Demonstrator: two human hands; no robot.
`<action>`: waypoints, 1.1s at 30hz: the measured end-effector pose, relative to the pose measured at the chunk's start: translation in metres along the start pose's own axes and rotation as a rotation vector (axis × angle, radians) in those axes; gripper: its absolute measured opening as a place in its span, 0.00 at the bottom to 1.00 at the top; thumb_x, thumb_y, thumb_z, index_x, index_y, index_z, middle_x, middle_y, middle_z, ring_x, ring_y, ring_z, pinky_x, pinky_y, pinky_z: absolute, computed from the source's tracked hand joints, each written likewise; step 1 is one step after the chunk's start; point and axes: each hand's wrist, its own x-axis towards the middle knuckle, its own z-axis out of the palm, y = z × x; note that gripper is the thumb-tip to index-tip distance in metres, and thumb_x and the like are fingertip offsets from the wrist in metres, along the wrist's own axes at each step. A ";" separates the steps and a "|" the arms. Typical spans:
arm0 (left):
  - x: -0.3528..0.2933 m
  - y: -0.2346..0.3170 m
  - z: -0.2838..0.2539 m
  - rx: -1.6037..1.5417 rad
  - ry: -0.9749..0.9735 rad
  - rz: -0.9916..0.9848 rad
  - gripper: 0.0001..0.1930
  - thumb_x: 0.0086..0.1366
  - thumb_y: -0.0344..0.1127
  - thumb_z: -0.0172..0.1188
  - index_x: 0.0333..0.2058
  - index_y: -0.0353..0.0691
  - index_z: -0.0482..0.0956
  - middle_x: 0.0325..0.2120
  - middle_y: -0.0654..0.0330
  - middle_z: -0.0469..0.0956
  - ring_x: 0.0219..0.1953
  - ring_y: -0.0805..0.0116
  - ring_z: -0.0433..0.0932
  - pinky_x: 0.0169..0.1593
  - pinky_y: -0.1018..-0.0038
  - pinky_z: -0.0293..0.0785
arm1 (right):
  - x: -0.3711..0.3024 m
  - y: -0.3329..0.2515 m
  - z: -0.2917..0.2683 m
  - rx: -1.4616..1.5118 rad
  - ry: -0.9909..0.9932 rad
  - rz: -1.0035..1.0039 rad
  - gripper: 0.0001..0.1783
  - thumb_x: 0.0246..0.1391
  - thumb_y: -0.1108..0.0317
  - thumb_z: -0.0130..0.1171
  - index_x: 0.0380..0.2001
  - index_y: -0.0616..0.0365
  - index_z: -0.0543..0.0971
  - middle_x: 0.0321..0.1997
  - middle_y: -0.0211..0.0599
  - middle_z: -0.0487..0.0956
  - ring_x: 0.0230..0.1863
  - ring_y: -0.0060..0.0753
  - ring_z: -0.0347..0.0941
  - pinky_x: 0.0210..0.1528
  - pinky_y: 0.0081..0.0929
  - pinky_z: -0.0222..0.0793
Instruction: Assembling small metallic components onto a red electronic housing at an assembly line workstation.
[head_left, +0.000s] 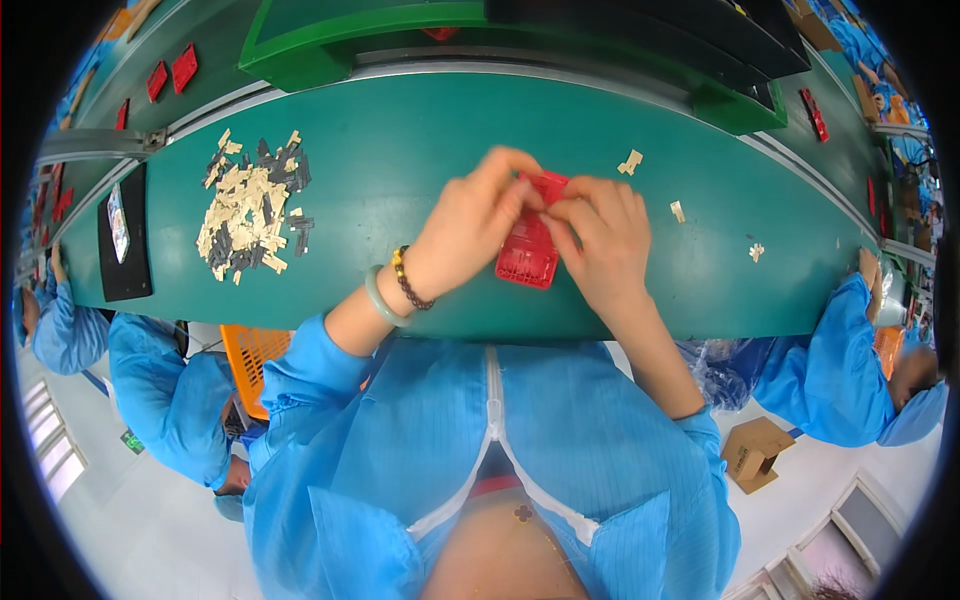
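Note:
A flat red rectangular plastic part [527, 255], with moulded ribs and recesses, lies in front of me, its upper end between my hands. My left hand [475, 212] grips its upper left side, thumb and forefinger bent over it. From the other side my right hand [604, 235] comes in with bent fingers pinched near the left fingertips. Whatever those right fingertips hold, if anything, is hidden. To the left spreads a pile of small cream and dark grey flat pieces [245, 210].
Loose cream pieces [630, 162] lie right of my hands on the green table [400, 130]. A black mat [124, 255] is at the left end. A green-framed shelf [310, 60] stands behind. Red parts [185, 68] sit beyond the rail. Co-workers in blue are on both sides.

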 end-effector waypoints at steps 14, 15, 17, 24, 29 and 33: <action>-0.028 -0.031 0.039 0.880 -0.081 0.439 0.19 0.53 0.42 0.63 0.39 0.36 0.74 0.48 0.49 0.68 0.54 0.52 0.66 0.53 0.62 0.67 | -0.001 0.042 0.037 0.846 -0.148 0.802 0.07 0.54 0.72 0.59 0.27 0.65 0.78 0.15 0.25 0.74 0.16 0.11 0.64 0.19 0.14 0.58; -0.027 -0.032 0.040 0.867 -0.072 0.422 0.19 0.53 0.43 0.63 0.39 0.36 0.74 0.48 0.49 0.68 0.54 0.51 0.66 0.53 0.61 0.67 | -0.002 0.043 0.039 0.846 -0.147 0.804 0.07 0.54 0.72 0.59 0.27 0.65 0.78 0.15 0.25 0.74 0.16 0.11 0.64 0.19 0.14 0.58; -0.027 -0.033 0.039 0.866 -0.059 0.430 0.19 0.53 0.43 0.63 0.39 0.36 0.74 0.49 0.48 0.67 0.54 0.51 0.65 0.53 0.61 0.67 | 0.000 0.041 0.042 0.787 -0.133 0.802 0.07 0.53 0.72 0.59 0.26 0.65 0.78 0.15 0.25 0.74 0.16 0.11 0.63 0.18 0.15 0.57; -0.025 -0.032 0.038 0.853 -0.041 0.421 0.19 0.52 0.42 0.64 0.39 0.37 0.75 0.49 0.49 0.67 0.54 0.52 0.65 0.53 0.61 0.66 | 0.005 0.040 0.040 0.686 -0.149 0.765 0.06 0.52 0.73 0.59 0.24 0.65 0.78 0.12 0.26 0.72 0.15 0.11 0.61 0.17 0.17 0.55; -0.028 -0.033 0.039 0.859 -0.036 0.428 0.19 0.51 0.42 0.65 0.39 0.38 0.75 0.49 0.49 0.67 0.54 0.52 0.65 0.52 0.61 0.65 | 0.006 0.031 0.035 0.559 -0.143 0.736 0.06 0.51 0.73 0.59 0.24 0.65 0.77 0.12 0.28 0.72 0.14 0.11 0.61 0.17 0.18 0.56; -0.031 -0.034 0.039 0.849 -0.044 0.408 0.19 0.51 0.42 0.65 0.38 0.39 0.75 0.50 0.49 0.67 0.54 0.52 0.65 0.52 0.61 0.65 | 0.004 0.029 0.036 0.530 -0.154 0.704 0.06 0.50 0.73 0.60 0.24 0.65 0.78 0.12 0.30 0.74 0.14 0.12 0.62 0.17 0.18 0.57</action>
